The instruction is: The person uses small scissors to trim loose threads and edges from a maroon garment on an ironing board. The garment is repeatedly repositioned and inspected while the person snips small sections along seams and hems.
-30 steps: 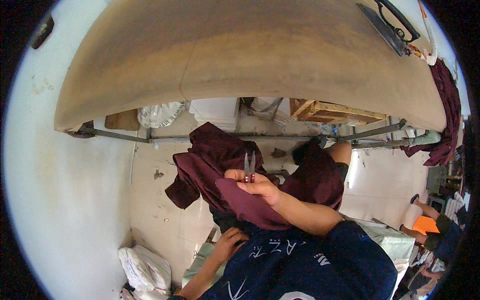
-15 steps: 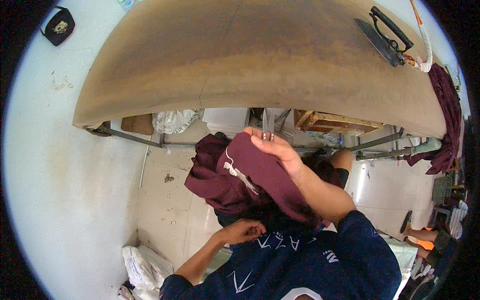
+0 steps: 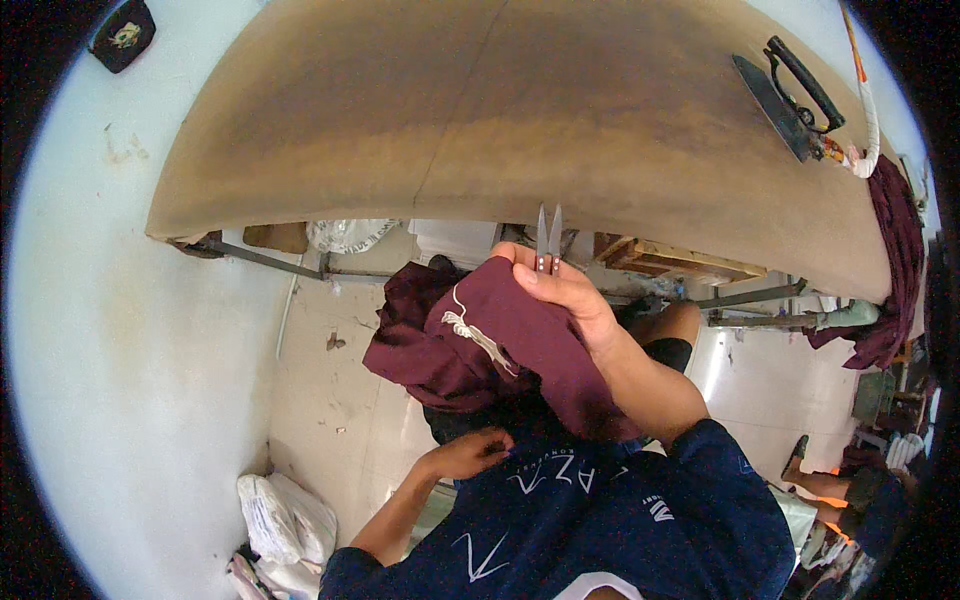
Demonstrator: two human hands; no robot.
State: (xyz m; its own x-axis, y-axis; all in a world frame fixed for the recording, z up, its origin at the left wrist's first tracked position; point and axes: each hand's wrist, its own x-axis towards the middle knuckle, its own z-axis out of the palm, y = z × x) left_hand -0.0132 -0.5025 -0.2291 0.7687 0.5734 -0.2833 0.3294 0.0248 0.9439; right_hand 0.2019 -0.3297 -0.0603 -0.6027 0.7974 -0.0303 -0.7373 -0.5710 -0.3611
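Observation:
My right hand (image 3: 572, 297) is closed around a pair of thread snips (image 3: 548, 240), with the two pointed blades apart and pointing toward the pressing table. The same hand grips the edge of a maroon cloth garment (image 3: 530, 320), which hangs over my lap in loose folds. On the cloth lies a bunch of loose white thread (image 3: 475, 338), with one strand running up toward the held edge. My left hand (image 3: 468, 454) rests low by my dark shirt, below the garment. Its fingers are curled together, and what they hold, if anything, cannot be made out.
Ahead stands a padded brown pressing table (image 3: 330, 150) with an iron (image 3: 790, 100) on its right. Maroon cloth (image 3: 890, 260) hangs off its right end. A wooden crate (image 3: 670, 262) sits beneath. White sacks (image 3: 285, 520) lie lower left; another person's leg (image 3: 825, 487) shows lower right.
The snips' blades have spread wider and turned more into view. My left hand has shifted slightly left and up, while my right hand keeps its hold on the cloth.

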